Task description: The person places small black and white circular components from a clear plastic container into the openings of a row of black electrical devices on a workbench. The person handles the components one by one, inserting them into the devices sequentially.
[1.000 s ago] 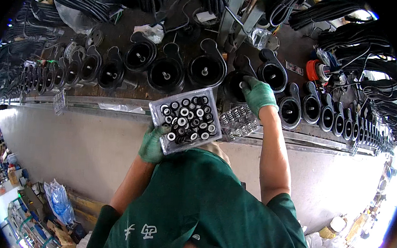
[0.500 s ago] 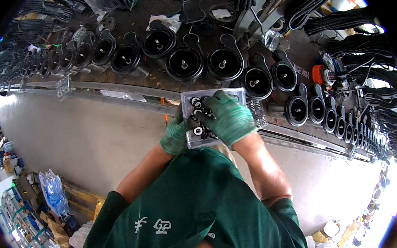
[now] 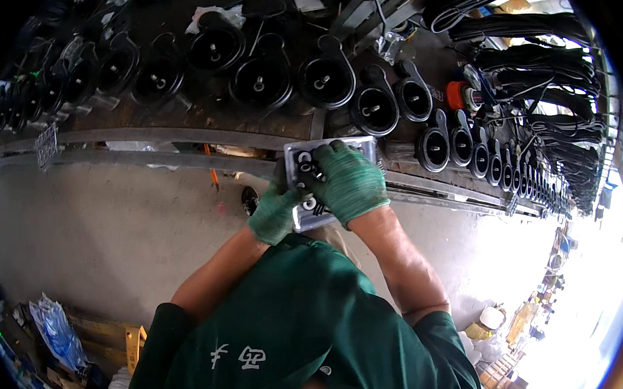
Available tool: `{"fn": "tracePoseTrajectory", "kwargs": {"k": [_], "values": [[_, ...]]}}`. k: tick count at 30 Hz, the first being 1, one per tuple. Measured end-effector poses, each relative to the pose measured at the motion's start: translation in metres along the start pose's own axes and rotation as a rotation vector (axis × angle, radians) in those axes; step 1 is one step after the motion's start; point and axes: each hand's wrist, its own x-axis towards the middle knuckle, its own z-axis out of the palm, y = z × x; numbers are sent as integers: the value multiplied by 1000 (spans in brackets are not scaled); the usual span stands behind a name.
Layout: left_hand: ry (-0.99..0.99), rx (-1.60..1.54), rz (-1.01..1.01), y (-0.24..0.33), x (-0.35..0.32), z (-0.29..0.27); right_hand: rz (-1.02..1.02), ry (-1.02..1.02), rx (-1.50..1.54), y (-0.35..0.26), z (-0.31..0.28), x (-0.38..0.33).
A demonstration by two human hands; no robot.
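Head view: the left hand (image 3: 275, 214) grips the tray (image 3: 327, 181) from below, held off the surface's near edge. The right hand (image 3: 347, 182) lies over it, fingers among the small black parts (image 3: 305, 159); whether it pinches one, I cannot tell. A tilt could spill parts onto the floor (image 3: 92, 230).

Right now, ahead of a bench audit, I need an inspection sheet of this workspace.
Surface: long metal bench rail, concrete floor below.
Job's things: clear tray of small black-and-white round parts; row of black round housings on the bench.
Clutter: orange tool, crumpled plastic.
Hands: left hand holds the tray's edge; right hand lies over the tray's parts; both wear green gloves.
Cables: black bundles hanging upper right.
Surroundings: boxes, blue plastic bags.
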Motion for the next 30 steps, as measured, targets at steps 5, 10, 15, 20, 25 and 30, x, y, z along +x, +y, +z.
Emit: {"fn": "tracePoseTrajectory", "kwargs": {"k": [5, 10, 15, 20, 25, 30], "values": [[-40, 63, 32, -19, 13, 1, 176, -99, 88, 13, -9, -12], [-40, 113, 81, -45, 29, 19, -11, -32, 213, 59, -1, -27], [72, -104, 68, -67, 30, 90, -134, 6, 455, 108, -23, -45], [185, -94, 127, -97, 33, 125, 70, 313, 706, 230, -41, -37], [311, -38, 274, -127, 26, 146, 31, 363, 338, 325, -10, -8], [363, -17, 364, -141, 19, 151, -32, 173, 103, 333, 8, 8]]}}
